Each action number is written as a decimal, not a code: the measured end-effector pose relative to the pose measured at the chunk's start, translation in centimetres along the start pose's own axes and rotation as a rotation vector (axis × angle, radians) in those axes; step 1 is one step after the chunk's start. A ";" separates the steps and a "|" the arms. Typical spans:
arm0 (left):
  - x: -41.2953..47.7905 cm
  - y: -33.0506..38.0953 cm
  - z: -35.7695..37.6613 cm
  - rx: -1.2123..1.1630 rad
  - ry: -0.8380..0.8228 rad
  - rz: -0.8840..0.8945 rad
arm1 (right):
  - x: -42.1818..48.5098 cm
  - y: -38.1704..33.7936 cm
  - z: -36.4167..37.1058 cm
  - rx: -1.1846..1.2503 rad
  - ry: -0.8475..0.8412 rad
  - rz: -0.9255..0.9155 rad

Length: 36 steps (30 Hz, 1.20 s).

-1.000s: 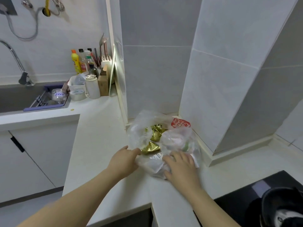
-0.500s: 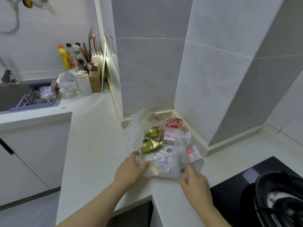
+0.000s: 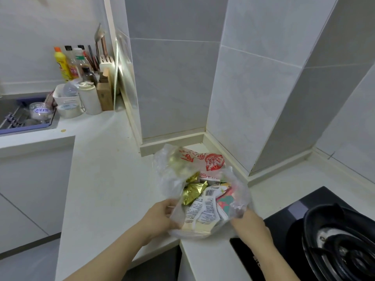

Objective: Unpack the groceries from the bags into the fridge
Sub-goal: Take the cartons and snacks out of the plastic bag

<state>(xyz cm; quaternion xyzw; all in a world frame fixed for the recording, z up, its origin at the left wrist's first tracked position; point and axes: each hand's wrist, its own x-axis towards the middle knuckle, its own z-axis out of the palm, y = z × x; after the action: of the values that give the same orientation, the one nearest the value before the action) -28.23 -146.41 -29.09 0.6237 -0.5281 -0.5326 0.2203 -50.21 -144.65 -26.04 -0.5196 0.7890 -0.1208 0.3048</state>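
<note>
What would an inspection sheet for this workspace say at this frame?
Surface: white counter, small yellow speck near the sink.
Job's things: clear bag on the counter, gold packets and printed packs inside.
Clutter: bottles, white jug and knife block by the wall.
Hands: left hand and right hand each grip a bag edge.
Cables: nothing seen.
Surroundings: grey tiled walls; black hob with a pan at right.

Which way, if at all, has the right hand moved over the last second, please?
Yes. The right hand has moved right, off the top of the plastic bag to its right edge, closer to the black cooktop.
</note>
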 end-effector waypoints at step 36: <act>10.0 7.3 -3.7 0.488 0.500 0.089 | 8.6 -3.6 0.6 0.413 0.183 -0.082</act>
<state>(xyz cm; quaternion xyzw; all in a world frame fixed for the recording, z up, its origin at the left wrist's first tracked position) -29.29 -158.91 -26.05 0.7454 -0.5961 -0.2114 0.2105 -49.54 -153.78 -27.71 -0.4648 0.7501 -0.3385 0.3267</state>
